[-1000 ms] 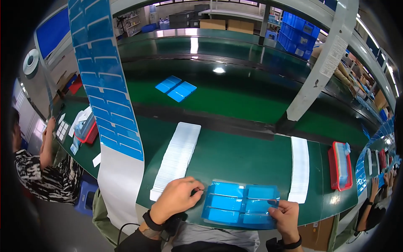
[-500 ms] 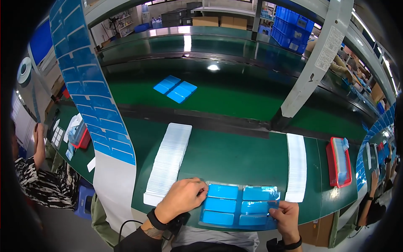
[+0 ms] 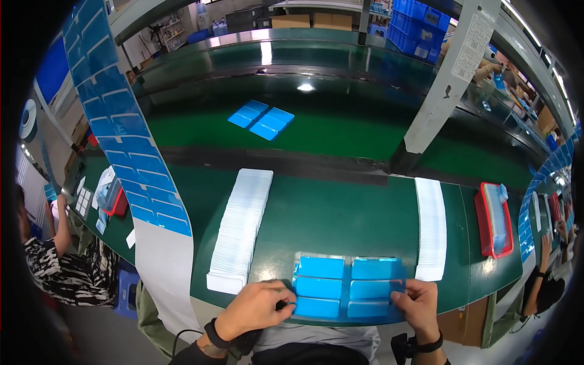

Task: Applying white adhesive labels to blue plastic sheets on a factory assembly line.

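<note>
A clear plastic sheet with several blue rectangular panels (image 3: 320, 288) is held near the table's front edge, right before me. My left hand (image 3: 258, 309) is closed, its thumb and forefinger pinching the sheet's lower left edge. At the right edge my right hand (image 3: 420, 306) grips it, thumb on top and the other fingers partly hidden. Just beyond my left hand lies a long row of overlapping white cards (image 3: 240, 228). A second, narrower white row (image 3: 431, 228) lies past my right hand.
A conveyor belt (image 3: 340, 131) beyond the table carries blue panels (image 3: 272, 123). A printed blue strip (image 3: 131, 140) hangs at left. A grey post (image 3: 438, 91) stands at right, near a red basket (image 3: 494, 219). People work at both sides, one in a patterned shirt (image 3: 76, 267).
My left hand has slid from the sheet's upper left corner down to its lower left edge. The blue panels on the belt have shifted right. My view has tilted slightly.
</note>
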Tool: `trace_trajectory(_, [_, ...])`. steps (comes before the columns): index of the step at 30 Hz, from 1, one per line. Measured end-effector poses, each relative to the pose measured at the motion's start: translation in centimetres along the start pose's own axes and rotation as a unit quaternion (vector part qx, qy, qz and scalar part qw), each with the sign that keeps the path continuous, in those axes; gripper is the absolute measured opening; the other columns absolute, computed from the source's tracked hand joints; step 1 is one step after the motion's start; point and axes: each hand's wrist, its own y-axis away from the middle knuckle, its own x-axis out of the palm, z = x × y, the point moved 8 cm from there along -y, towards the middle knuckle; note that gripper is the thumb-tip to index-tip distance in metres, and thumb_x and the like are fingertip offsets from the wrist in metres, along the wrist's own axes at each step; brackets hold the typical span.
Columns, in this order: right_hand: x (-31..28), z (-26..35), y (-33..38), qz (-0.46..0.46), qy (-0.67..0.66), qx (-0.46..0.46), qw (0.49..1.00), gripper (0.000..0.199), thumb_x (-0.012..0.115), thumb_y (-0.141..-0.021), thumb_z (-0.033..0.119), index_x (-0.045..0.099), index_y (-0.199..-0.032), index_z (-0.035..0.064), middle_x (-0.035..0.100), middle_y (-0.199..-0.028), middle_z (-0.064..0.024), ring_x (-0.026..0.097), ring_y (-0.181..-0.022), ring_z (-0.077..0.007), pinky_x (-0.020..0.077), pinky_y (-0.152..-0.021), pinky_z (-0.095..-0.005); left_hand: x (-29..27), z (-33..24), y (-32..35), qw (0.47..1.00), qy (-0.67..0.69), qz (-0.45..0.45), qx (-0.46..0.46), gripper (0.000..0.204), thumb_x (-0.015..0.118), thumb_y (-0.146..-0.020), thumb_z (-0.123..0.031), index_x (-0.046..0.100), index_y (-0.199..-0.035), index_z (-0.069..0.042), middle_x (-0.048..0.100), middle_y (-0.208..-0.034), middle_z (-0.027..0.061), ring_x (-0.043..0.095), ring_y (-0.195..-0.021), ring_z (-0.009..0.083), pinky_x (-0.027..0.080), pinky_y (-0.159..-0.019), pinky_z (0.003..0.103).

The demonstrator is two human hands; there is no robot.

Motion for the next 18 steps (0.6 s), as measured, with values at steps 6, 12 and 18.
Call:
trace_trajectory(6, [-0.9, 0.6, 0.1, -0.011, 0.049, -0.011, 0.999, 0.018, 0.070, -0.081, -0.001, 0.070, -0.099, -0.0055, 0.060, -0.064, 0.0030, 0.046, -0.055, -0.0004, 0.0351, -0.048, -0.0172, 1.0, -1.0, 0.4, 0.998, -0.065, 0.003, 0.024, 0.006, 0.067, -0.074, -0.012, 0.070, -0.077, -0.008, 0.065, -0.075, 0.0063, 0.064, -0.071, 0.0259, 0.053, -0.064, 0.035])
trace_trajectory(12, [-0.4, 0.8, -0.3, 0.034, 0.108, 0.041, 0.993, 0.025, 0.069, -0.085, 0.007, 0.067, -0.106, -0.0052, 0.064, -0.064, -0.0002, 0.050, -0.050, -0.0022, 0.0391, -0.046, -0.0184, 0.6, -0.3, 1.7, 0.992, -0.102, -0.066, 0.017, 0.005, 0.070, -0.068, -0.008, 0.069, -0.072, -0.006, 0.064, -0.069, 0.0082, 0.063, -0.065, 0.0265, 0.052, -0.064, 0.034])
trace_trajectory(18, [-5.9, -0.1, -0.9, -0.075, 0.267, 0.034, 0.960, 0.020, 0.070, -0.081, 0.012, 0.069, -0.095, -0.0017, 0.068, -0.065, -0.0077, 0.058, -0.050, -0.0082, 0.0459, -0.047, -0.0246, 0.8, -1.0, 2.4, 0.981, -0.112, -0.157, 0.031, 0.003, 0.070, -0.066, -0.006, 0.067, -0.067, -0.008, 0.059, -0.063, 0.0053, 0.061, -0.061, 0.0240, 0.050, -0.056, 0.034])
